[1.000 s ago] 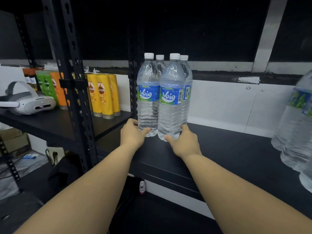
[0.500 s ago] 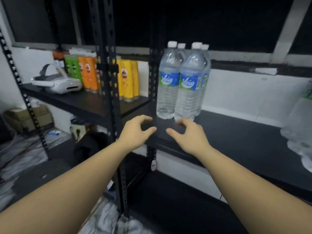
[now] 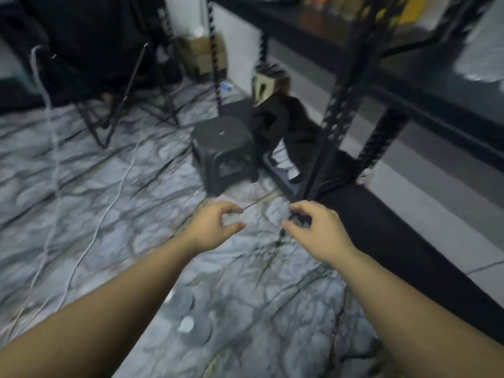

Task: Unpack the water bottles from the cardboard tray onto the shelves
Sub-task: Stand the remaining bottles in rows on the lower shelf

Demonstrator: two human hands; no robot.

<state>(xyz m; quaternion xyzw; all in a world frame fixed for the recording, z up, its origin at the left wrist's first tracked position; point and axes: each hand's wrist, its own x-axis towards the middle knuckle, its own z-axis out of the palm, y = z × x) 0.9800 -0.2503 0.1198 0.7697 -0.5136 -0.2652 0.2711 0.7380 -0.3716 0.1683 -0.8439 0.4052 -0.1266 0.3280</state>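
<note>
The black metal shelves (image 3: pixel 425 102) run along the right side of the view, carried on perforated black uprights (image 3: pixel 331 126). At the far right edge a pale, blurred shape (image 3: pixel 480 50) lies on the upper shelf; whether it is one of the water bottles cannot be told. No cardboard tray can be made out in this view.

Both hands extend forward on bare forearms over the floor, near the foot of the front upright and level with each other, a gap between them. The left hand (image 3: pixel 215 227) is loosely curled — thumb and fingers bent toward each other but apart — and holds nothing. The right hand (image 3: pixel 319 230) has the same loose curl, thumb separated from the fingers, and holds nothing.

The grey marble-pattern floor with dark veins (image 3: pixel 109 214) fills the left and lower part of the view. A low dark plastic stool (image 3: pixel 225 154) stands on it just left of the shelving. Directly behind the stool, a black fabric item (image 3: pixel 272 124) sits with a small tan object (image 3: pixel 263 87) at its top. Thin white cables (image 3: pixel 49 159) trail across the floor on the left. A black folding chair with a thin metal frame (image 3: pixel 103 77) stands at upper left. A brown cardboard box (image 3: pixel 201 53) sits on the floor farther back, against the white wall.

The whole view is motion-blurred — fine detail is not legible.
</note>
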